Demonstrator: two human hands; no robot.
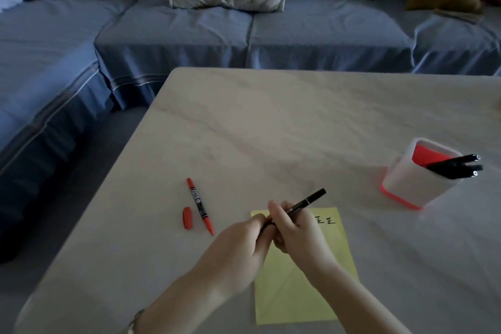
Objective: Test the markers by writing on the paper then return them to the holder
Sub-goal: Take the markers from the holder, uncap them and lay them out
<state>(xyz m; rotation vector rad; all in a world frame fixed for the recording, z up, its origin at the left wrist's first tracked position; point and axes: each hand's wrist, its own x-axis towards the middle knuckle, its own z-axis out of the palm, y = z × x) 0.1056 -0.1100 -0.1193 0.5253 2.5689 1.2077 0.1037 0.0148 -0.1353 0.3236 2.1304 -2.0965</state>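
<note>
Yellow paper (295, 290) lies on a pale marble table (271, 122) as both hands meet above it on a black marker (303, 203): the right hand (295, 230) curled around the barrel, the left hand (244, 244) pinching its lower end. An uncapped red marker (199, 206) and its red cap (186, 217) lie to the left; the white holder (406, 182) with black markers stands well to the right.

Black marker (307, 202) held tilted above yellow paper (295, 295); 2 black characters on paper. Red marker (199, 205) uncapped, flat left of paper, red cap (186, 218) beside. White-red holder (406, 179) right, holding 3 black markers (452, 167).
</note>
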